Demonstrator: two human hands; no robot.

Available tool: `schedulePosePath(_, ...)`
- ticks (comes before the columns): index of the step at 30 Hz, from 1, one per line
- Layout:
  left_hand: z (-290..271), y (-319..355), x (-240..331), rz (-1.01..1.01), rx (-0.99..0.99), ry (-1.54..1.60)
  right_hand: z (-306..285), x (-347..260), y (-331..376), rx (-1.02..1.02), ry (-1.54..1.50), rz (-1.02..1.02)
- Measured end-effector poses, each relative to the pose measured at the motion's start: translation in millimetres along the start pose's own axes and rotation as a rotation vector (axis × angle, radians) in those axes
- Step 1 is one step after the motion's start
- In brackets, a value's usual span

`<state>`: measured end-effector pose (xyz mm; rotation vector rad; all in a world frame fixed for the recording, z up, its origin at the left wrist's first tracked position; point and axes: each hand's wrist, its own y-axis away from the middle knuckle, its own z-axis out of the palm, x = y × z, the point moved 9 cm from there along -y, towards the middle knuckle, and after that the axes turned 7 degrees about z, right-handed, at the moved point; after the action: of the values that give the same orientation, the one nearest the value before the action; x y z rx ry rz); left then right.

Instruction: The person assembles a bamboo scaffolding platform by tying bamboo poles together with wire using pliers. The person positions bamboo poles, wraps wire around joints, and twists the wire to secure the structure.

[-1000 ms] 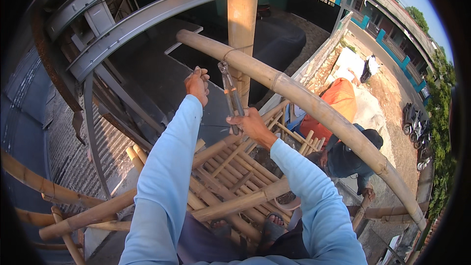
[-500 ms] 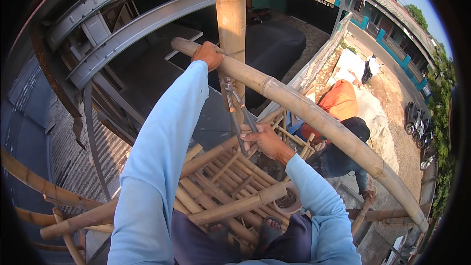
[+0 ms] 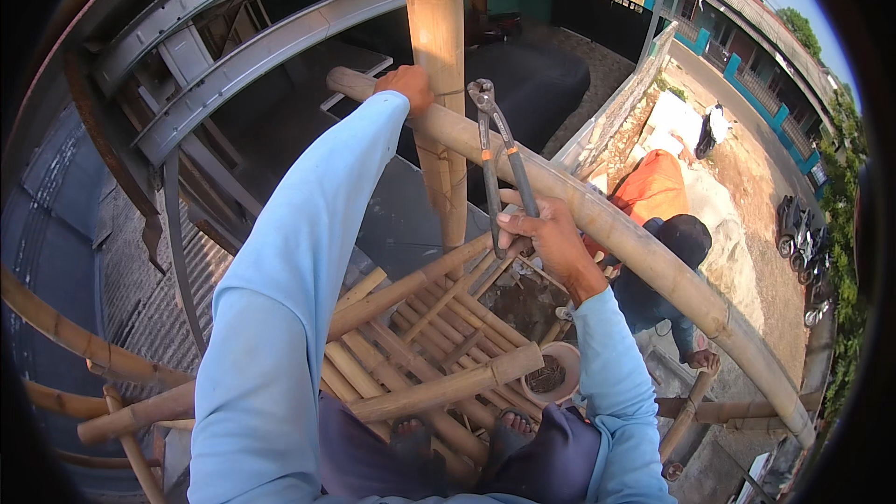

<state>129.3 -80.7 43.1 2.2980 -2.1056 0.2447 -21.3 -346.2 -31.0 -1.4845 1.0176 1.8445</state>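
Observation:
My left hand is closed over the upper end of a long bamboo pole, right where it crosses an upright bamboo post. A thin dark tie shows on the post beside that crossing. My right hand grips a pair of pincers by their dark handles, which have orange bands. The pincers point upward in front of the pole, handles slightly spread. Their head is just right of the post and appears to hold nothing; whether it touches anything, I cannot tell.
Under my feet lies a platform of bamboo poles, with a round bucket beside it. Below right, a co-worker in a dark cap holds a piece of bamboo. Metal beams cross the upper left above a corrugated sheet.
My right hand has lifted the pincers up and to the right, from below the pole to in front of it. My left hand keeps its hold on the pole.

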Motion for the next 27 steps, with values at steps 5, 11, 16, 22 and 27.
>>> schedulePosePath(5, 10.6, -7.8, -17.2, 0.055, 0.012, 0.141, 30.6, 44.2, 1.3, -0.165, -0.142, 0.12)
schedulePosePath(11, 10.2, -19.9, -59.5, 0.009, 0.094, 0.552, 26.5, 7.8, 3.5, -0.037, 0.113, 0.066)
schedulePosePath(16, 34.2, 65.4, -96.8, -0.324, 0.486, 0.931, -17.9, -77.5, -15.4, -0.017, 0.574, 0.084)
schedulePosePath(22, 115.4, 129.1, -75.1, -0.67, 0.738, 1.7, 2.8, -104.4, -26.2, -0.053, 0.696, -0.007)
schedulePosePath(27, 138.3, 117.1, -40.8, -0.62, 0.688, 1.869, 50.3, -186.7, -37.4, 0.3, 2.163, -0.713)
